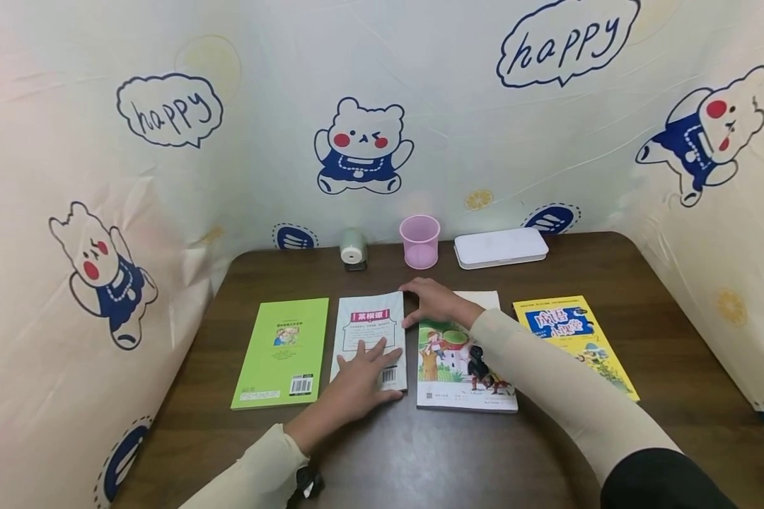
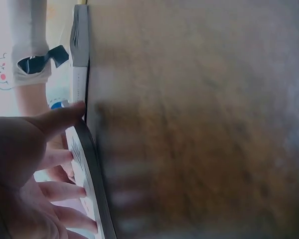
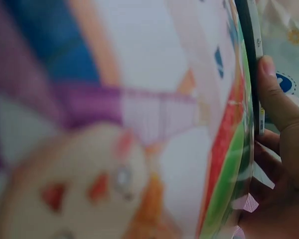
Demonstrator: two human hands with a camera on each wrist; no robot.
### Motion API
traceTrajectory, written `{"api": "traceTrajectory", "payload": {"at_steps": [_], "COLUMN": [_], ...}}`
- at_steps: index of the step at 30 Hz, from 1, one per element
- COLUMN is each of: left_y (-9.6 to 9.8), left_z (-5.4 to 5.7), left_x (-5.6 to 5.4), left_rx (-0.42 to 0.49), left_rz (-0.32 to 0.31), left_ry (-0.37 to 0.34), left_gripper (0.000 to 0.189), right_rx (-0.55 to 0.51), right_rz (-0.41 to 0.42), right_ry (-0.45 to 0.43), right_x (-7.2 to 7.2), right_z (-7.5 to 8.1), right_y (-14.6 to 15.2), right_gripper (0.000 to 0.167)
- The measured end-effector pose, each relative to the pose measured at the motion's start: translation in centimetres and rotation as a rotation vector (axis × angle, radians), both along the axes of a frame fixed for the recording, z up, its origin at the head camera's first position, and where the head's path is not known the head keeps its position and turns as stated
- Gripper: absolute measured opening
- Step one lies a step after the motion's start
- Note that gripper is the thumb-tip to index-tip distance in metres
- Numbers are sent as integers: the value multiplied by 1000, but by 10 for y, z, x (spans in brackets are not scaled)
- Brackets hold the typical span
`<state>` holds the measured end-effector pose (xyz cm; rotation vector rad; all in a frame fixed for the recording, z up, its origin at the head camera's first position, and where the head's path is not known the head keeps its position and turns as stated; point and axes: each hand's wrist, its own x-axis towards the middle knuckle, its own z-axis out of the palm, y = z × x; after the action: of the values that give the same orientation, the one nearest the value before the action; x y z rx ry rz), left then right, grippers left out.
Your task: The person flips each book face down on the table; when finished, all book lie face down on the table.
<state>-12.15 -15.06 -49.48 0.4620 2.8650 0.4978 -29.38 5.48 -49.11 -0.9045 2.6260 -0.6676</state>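
The left hand point(image 1: 355, 382) is lying spread on the pale book point(image 1: 356, 334), apparently steadying it; the right hand point(image 1: 438, 302) is loosely touching its far-right corner, perhaps aligning it.

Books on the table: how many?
4 in a row: green book far left, pale blue book under the left hand, picture book partly under the right arm, yellow book far right. Others underneath could be hidden.

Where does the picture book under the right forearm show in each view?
Head: picture book right of centre, partly covered by the forearm.
Left wrist: picture book edge-on, upper left.
Right wrist: picture book blurred, filling the left and centre.
Shared landmark: right hand, partly hidden in the left wrist view.
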Motion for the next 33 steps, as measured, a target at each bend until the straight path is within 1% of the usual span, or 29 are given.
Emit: {"api": "traceTrajectory", "payload": {"at_steps": [5,10,14,21,27,30,33], "left_y": [2,0,-3,-6,-5,-4,-3], "left_z": [1,3,5,7,9,8,6], "left_x": [0,3,4,4,3,2,2], "left_rx": [-42,-67,-79,-99,-98,-100,-101], "left_rz": [-19,-45,-62,-67,-65,-67,-67], "left_ry": [0,-16,-32,-42,-48,-47,-45], "left_gripper": [68,62,58,56,56,56,56], "right_rx": [84,101,96,92,49,25,12], "right_rz": [-14,-30,-34,-21,-7,5,19], "right_ry": [43,37,27,9,-6,-22,-17], "right_x": [2,4,5,4,1,-1,-2], "right_z": [-4,-4,-4,-4,-2,-2,-1], "right_y": [-2,-4,-4,-4,2,6,13], "right_gripper": [91,90,89,90,85,84,83]}}
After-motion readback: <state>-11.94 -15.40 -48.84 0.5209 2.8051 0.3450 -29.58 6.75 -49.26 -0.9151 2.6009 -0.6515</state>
